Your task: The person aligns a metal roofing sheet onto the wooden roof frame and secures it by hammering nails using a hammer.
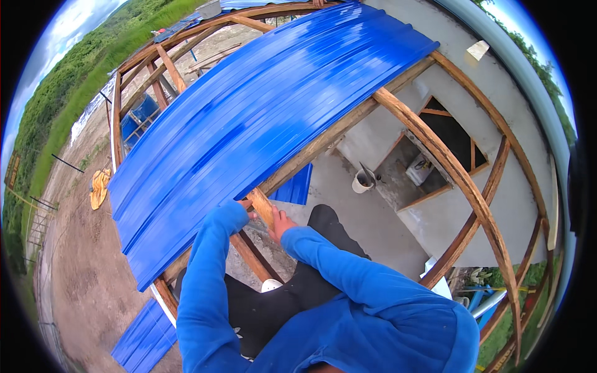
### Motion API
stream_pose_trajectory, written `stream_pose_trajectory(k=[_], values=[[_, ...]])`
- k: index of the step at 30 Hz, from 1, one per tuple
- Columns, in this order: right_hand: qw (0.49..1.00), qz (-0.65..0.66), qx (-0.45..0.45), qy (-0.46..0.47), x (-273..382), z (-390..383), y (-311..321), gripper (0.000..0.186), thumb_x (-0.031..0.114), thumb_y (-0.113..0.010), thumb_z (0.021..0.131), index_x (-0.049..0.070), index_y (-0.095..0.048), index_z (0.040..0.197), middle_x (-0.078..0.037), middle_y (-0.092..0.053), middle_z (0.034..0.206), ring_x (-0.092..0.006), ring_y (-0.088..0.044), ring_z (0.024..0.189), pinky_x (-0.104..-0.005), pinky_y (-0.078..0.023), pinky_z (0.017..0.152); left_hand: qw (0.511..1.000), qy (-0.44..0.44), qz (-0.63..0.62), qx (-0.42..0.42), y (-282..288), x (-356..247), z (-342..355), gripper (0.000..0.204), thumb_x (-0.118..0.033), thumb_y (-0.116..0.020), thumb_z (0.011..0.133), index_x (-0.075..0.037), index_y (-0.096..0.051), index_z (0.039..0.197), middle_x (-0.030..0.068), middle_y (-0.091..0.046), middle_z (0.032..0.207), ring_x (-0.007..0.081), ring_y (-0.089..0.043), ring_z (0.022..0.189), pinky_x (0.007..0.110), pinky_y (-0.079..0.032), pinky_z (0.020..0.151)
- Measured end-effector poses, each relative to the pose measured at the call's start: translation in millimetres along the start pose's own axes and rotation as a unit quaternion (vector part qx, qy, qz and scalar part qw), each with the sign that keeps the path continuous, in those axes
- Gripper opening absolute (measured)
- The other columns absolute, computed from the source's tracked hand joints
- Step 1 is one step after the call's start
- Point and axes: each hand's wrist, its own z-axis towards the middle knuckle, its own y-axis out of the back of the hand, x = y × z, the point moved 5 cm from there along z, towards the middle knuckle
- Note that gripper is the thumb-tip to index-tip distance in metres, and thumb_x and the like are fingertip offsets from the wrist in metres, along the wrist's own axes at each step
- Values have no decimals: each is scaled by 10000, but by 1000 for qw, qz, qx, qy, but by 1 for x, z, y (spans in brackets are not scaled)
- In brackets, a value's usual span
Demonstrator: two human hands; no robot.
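Blue corrugated roofing sheets [249,112] lie across a wooden roof frame in front of me. At their near edge, my right hand [282,222] is closed around a light brown piece of wood [262,207]. My left hand [247,209] is at the other side of this wood, close against the sheet edge, its fingers partly hidden. Whether the wood is loose or fixed to the frame I cannot tell. Below it a darker rafter [254,256] runs down between my legs, beside a white shoe tip [271,285].
Bare wooden beams [448,155] cross open gaps on the right. Far below are a floor [367,230], a bucket [363,181] and a wall opening [454,133]. A blue sheet [146,336] lies lower left. Another person's hand [319,3] shows at the far top edge.
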Motion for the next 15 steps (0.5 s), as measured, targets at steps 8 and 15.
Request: stream_pose_trajectory(k=[8,15], values=[[990,27,-105,92,-18,-69,84,616,406,-557,895,45,-375,1359,-210,-425,1296,-379,-442,1198,-454,-390,982,981,15,-184,-53,2,42,5,519,-280,-621,877,-60,-484,1327,141,-647,1022,221,-620,884,342,-491,791],[954,-98,-254,-129,-195,-284,257,317,294,-499,944,58,-581,1139,-168,-592,1070,-352,-564,1018,-402,-463,891,979,-23,-202,-23,13,37,14,495,-251,-594,905,-64,-466,1345,102,-634,960,171,-590,827,319,-481,748]])
